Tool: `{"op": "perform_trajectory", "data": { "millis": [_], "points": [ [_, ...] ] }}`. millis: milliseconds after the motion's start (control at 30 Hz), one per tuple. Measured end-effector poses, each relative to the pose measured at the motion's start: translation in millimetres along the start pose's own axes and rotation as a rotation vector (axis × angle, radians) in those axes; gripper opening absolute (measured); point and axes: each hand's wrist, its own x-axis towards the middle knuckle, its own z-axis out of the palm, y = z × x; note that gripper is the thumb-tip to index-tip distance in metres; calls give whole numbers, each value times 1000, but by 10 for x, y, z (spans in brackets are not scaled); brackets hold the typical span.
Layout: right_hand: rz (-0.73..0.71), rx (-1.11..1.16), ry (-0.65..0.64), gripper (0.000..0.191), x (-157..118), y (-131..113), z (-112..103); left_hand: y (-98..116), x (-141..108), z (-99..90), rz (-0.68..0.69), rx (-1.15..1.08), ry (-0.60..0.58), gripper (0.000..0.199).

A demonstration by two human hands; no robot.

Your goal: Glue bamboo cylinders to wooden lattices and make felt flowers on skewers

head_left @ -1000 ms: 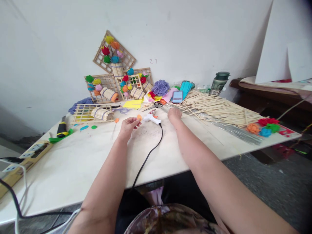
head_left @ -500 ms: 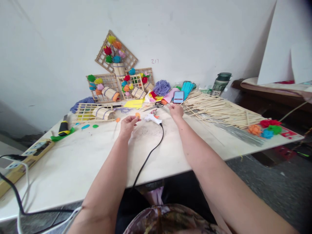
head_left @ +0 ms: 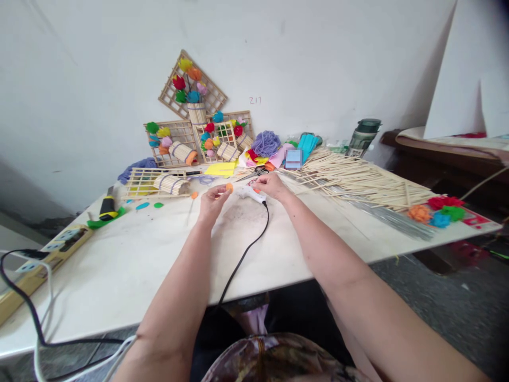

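My left hand (head_left: pixel 213 201) pinches a small round orange piece (head_left: pixel 229 187) between thumb and fingers, a little above the table. My right hand (head_left: pixel 272 187) is closed, its fingertips over the white glue gun (head_left: pixel 254 194). Whether those fingers touch the gun or hold something small is too fine to make out. The gun lies on its side, and its black cord (head_left: pixel 250 246) runs to the front edge. Another orange piece (head_left: pixel 194 195) lies left of my left hand, near a blue piece (head_left: pixel 142 206) and a green piece (head_left: pixel 158 205).
Stick lattices with felt-like flowers (head_left: pixel 193 96) lean against the wall. Purple yarn (head_left: pixel 265 143), a phone (head_left: pixel 294 158) and a bottle (head_left: pixel 362 138) stand or lie at the back. Thin wooden sticks (head_left: pixel 358 172) cover the right side; a power strip (head_left: pixel 55 254) lies at left.
My right hand has moved left, from beside the scissors to over the glue gun. My left hand still holds the orange piece. The view has shifted slightly.
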Motion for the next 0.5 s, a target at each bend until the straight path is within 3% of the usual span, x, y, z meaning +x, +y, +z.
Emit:
{"op": "perform_trajectory", "data": {
  "millis": [133,367,500],
  "points": [
    [7,120,-41,22,-19,-88,43,40,-36,23,-27,18,-105,42],
    [208,505,-19,26,-57,-171,129,95,-88,32,-48,-47,-233,41],
    [243,656,-34,27,-68,-202,142,121,-119,33,-60,-88,-307,38]
  ]
}}
